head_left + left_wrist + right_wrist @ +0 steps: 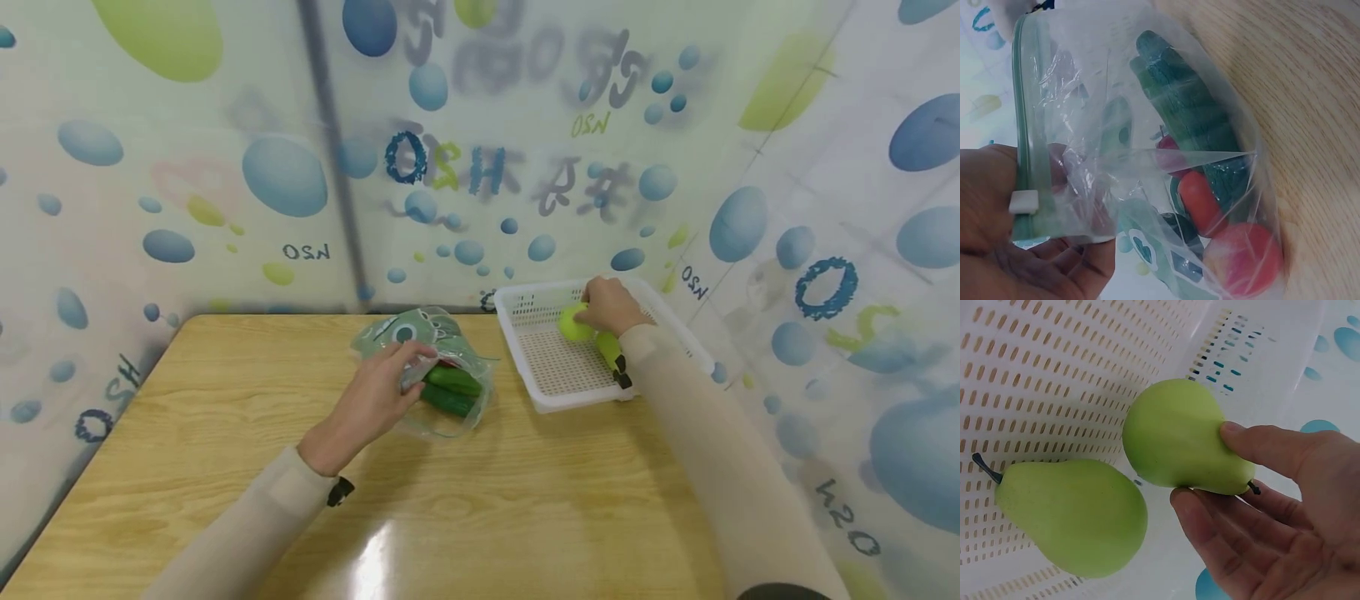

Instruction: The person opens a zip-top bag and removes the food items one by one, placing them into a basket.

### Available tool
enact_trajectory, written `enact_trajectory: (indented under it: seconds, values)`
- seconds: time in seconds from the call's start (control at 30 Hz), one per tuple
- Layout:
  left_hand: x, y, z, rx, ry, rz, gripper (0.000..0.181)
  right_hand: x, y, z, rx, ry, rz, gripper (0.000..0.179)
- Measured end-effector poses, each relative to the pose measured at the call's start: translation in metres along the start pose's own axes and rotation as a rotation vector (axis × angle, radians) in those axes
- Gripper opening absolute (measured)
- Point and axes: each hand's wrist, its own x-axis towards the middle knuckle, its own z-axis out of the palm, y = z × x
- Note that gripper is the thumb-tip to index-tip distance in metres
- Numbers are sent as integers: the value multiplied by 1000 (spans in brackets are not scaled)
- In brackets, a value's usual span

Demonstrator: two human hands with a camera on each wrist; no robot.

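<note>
My right hand (613,307) pinches a green pear (1185,437) by its narrow stem end, between thumb and fingers. A second green pear (1079,515) lies beside it in the white perforated plastic basket (517,358). To the left, my left hand (367,404) holds the mouth of a clear zip bag (1085,75) with a green cartoon print. Its white slider (1024,202) sits against the fingers. Inside the bag are dark green cucumbers (1191,112), a red oblong item (1200,203) and a round pinkish-red fruit (1242,259). The print partly hides other contents.
Bag and basket stand towards the back of a light wooden table (480,517). A patterned curtain-like sheet (480,225) hangs close behind the table and along its right side.
</note>
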Motion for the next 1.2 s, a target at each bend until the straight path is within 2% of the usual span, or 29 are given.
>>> enact_trajectory:
  seconds: [0.37, 0.67, 1.03, 1.2]
  values:
    - [0, 0, -1, 5, -2, 2, 47, 4, 2, 1, -34, -31, -5, 43]
    - [0, 1, 0, -14, 8, 8, 42, 0, -5, 0, -6, 22, -38, 45]
    - [3, 4, -4, 8, 23, -5, 32, -14, -12, -2, 69, 20, -35, 44]
    - [5, 4, -5, -1, 22, -24, 29, -21, -17, -2, 88, 48, -58, 41]
